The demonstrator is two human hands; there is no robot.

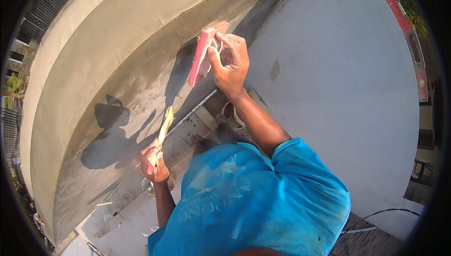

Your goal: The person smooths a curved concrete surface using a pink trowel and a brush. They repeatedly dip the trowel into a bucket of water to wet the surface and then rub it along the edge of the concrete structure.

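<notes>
My right hand (233,65) is raised and closed round the grip of a pink-red plastering float (201,58), tilted on edge close to the plastered wall (141,58). The float's rim is crusted with pale plaster. Lower and to the left, my left hand (154,163) is wrapped round the handle of a brush (164,129) with yellowish bristles pointing up and away. Whether the float touches the wall I cannot tell; the brush appears apart from it. My fingers hide much of both handles.
A smooth pale blue-grey wall (338,82) rises on the right, with a red spirit level (411,44) along its far edge. Below my right forearm is a white bucket (239,120); another container (171,182) sits below my left hand. My feet (196,138) stand on planks (185,136).
</notes>
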